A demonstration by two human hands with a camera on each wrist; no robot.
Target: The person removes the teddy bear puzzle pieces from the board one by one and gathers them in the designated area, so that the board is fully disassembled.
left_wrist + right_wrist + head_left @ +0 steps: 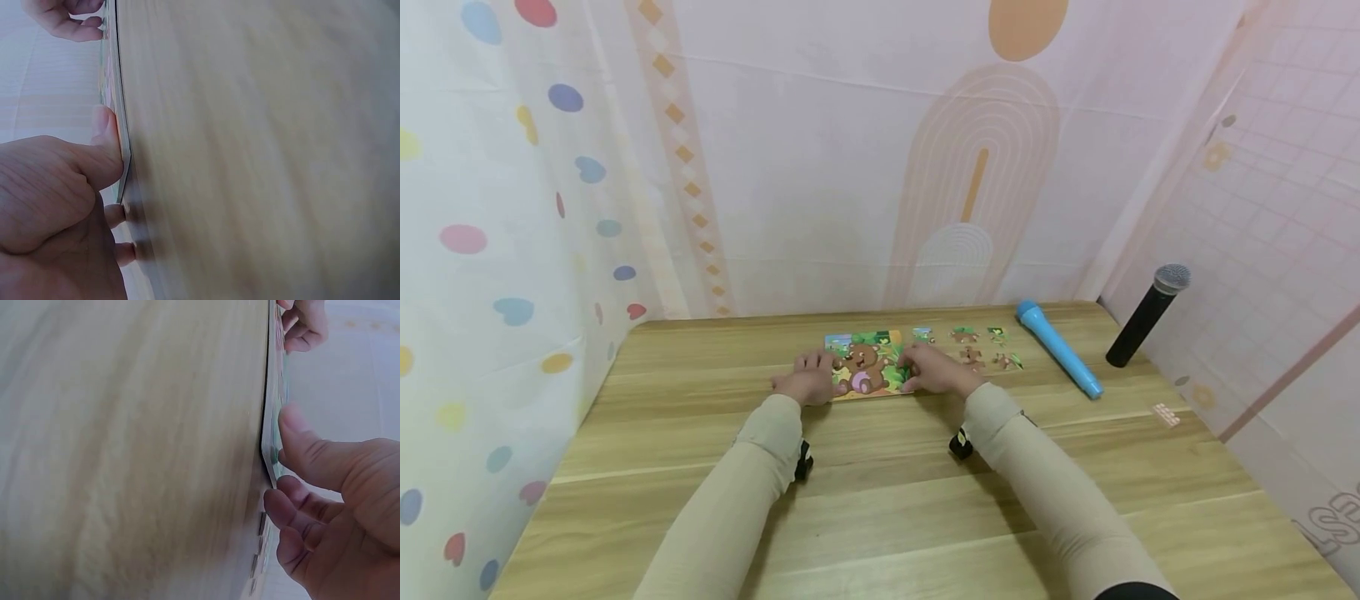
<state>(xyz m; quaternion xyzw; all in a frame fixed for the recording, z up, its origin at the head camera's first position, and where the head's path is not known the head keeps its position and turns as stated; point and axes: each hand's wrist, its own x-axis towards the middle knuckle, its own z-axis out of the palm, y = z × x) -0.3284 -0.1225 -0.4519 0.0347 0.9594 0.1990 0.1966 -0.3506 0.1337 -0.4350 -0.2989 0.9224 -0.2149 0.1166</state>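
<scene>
A thin, flat jigsaw puzzle (863, 365) with a brown bear on green lies on the wooden table. My left hand (808, 379) grips its left end: the thumb (107, 144) lies against the near edge and fingertips come down past the corner. At the right end my right hand (934, 371) holds the puzzle, its thumb (303, 440) over the corner and the other fingers curled beside it. The far fingers of each hand are partly hidden. Just right of the puzzle lie several loose puzzle pieces (972, 359), partly behind my right hand.
To the right lies a light-blue toy microphone (1063, 354). Beyond it a black microphone (1142, 325) with a silver head stands tilted near the curtain. A small pink-and-white flat item (1166, 415) is near the table's right edge. Printed curtains (805, 167) close off the back and sides.
</scene>
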